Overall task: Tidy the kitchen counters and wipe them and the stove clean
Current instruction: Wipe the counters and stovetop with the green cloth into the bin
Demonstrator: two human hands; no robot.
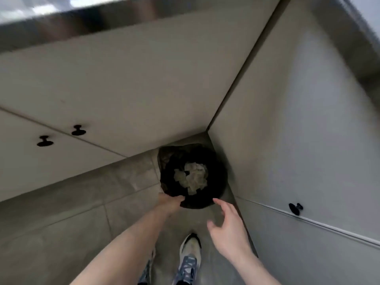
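The bin (193,177) in the corner is black, lined with a black bag, and holds pale, off-white crumpled paper scraps (191,176). The cabinet doors (123,79) are plain beige-grey with small black round knobs (78,130). The floor (61,212) is grey-brown tile with thin darker grout lines. The shoe (190,258) is cream with a black toe edge and blue patterned laces area.
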